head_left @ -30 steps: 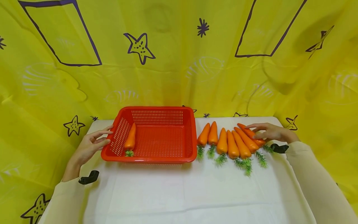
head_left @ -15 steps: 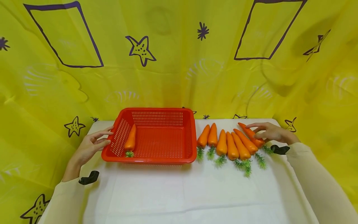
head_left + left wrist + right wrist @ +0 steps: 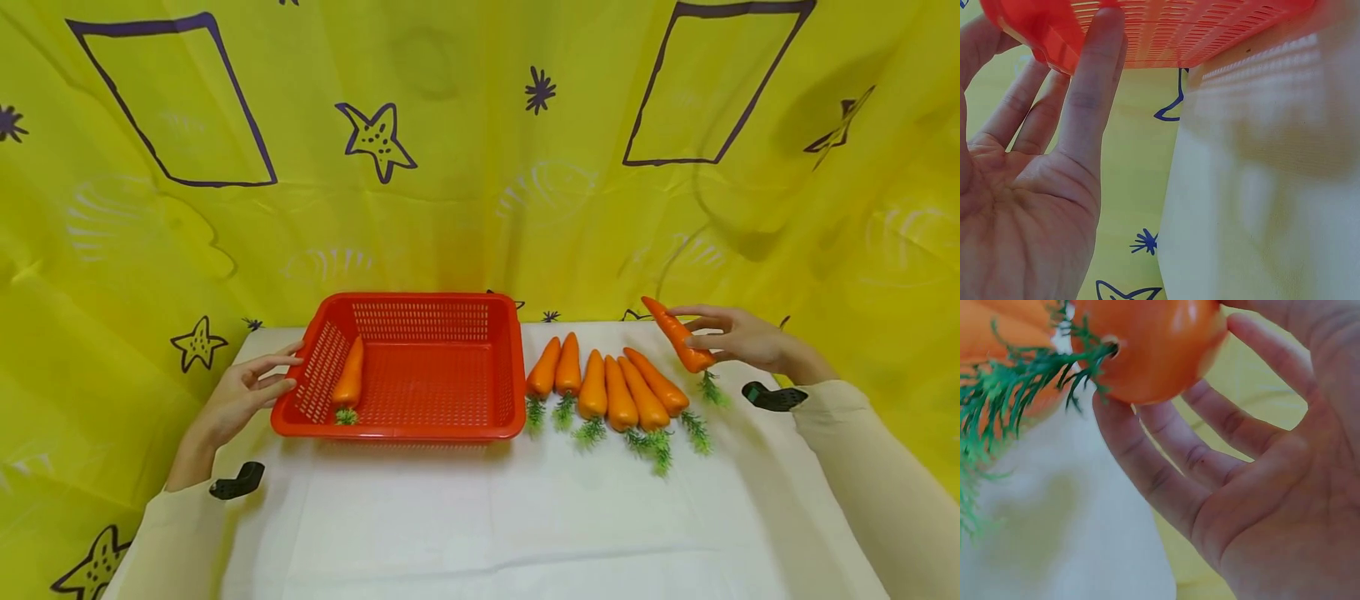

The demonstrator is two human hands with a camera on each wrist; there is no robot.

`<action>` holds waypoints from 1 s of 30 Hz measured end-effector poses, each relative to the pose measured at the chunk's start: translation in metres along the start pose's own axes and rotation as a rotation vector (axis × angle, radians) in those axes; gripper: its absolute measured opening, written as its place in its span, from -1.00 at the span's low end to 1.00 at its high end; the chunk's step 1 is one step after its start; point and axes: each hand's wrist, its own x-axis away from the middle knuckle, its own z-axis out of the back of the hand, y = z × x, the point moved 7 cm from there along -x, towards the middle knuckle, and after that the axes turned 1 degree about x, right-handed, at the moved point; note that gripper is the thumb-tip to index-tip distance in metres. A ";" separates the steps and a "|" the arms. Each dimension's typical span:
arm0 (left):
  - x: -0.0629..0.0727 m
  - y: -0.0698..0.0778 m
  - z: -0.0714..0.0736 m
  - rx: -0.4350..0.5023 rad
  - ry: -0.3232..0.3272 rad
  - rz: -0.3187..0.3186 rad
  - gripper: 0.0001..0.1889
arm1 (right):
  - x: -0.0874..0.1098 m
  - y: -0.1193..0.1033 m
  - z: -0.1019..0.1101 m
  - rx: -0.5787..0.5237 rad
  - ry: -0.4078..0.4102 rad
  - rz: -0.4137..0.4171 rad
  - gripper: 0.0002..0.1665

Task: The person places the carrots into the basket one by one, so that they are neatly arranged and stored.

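Yellow star-patterned cloth [image 3: 450, 233] hangs behind a white-covered counter [image 3: 420, 508], where the right hand [image 3: 742, 339] pinches a tapered, green-topped orange carrot [image 3: 673, 331] raised right of six similar carrots [image 3: 620, 400], while the left hand [image 3: 234, 398], fingers loosely extended, touches the left side of a red perforated plastic basket [image 3: 397, 432] holding another carrot [image 3: 349, 379].

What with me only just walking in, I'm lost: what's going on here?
A person's right hand holds one carrot above a white cloth. Six more carrots lie side by side on the cloth, between that hand and a red basket. The left hand touches the basket's left side, and another carrot lies inside.
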 end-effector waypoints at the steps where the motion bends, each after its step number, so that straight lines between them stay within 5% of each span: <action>1: 0.001 0.000 0.000 0.000 0.000 -0.001 -0.64 | 0.001 -0.002 0.000 -0.019 0.005 0.001 -0.29; 16: 0.000 0.000 0.000 -0.001 0.003 -0.006 -0.64 | -0.001 -0.034 -0.006 -0.084 0.038 0.053 -0.30; 30: 0.001 -0.001 0.000 0.001 0.004 0.002 -0.64 | -0.040 -0.129 -0.044 -0.065 -0.007 0.069 -0.25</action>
